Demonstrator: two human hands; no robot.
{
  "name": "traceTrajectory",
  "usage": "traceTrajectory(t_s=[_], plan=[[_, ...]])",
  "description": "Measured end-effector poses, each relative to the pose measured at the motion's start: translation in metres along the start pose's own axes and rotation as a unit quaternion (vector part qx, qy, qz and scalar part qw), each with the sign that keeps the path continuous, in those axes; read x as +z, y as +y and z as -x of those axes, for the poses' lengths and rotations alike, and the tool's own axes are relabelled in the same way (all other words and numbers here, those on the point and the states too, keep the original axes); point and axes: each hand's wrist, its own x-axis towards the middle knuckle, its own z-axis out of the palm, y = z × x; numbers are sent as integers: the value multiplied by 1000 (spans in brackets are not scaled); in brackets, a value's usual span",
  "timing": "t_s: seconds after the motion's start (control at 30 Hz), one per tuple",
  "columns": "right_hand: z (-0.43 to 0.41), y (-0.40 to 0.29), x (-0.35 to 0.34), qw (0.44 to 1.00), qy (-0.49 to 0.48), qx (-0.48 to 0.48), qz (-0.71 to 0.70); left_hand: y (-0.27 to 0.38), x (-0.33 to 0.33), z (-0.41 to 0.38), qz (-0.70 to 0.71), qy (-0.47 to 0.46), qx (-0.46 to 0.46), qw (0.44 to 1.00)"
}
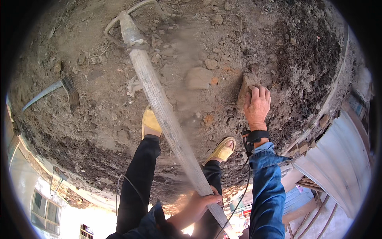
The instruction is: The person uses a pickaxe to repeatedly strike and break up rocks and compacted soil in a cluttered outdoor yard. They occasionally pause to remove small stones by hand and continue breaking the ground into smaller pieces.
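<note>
My left hand [203,199] is wrapped around the lower part of a long wooden handle [167,119] that slants up to the left. At its far end, an iron socket [129,30] carries curved prongs, like a forked hoe; the prongs lie against the soil. My right hand [257,104] reaches down to the ground at the right, its fingers curled over a flat, brick-like stone [245,86] tilted in the dirt. The palm hides part of this stone. A rounded stone [198,78] lies embedded in the soil to its left.
A small hoe [71,91] with a pale curved handle lies at the left. Yellow slippers [222,151] are on my feet among loose clods. Dark, crumbly soil [310,56] banks up at the right, with corrugated sheeting [331,161] beyond. A cable runs from my right wrist strap [258,136].
</note>
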Motion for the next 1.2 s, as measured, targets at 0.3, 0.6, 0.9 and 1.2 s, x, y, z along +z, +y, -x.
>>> traceTrajectory(t_s=[0.3,0.6,0.9,1.2], plan=[[76,138,-16,896,-184,376,-149,-2,11,-4,-116,46,37,991],[40,136,10,927,-263,269,11,-10,-1,-16,-33,33,21,999],[36,74,-1,895,-300,328,-33,-16,-5,-23,17,26,6,999],[82,69,-52,921,-230,296,-103,-19,-8,-37,19,66,29,997]])
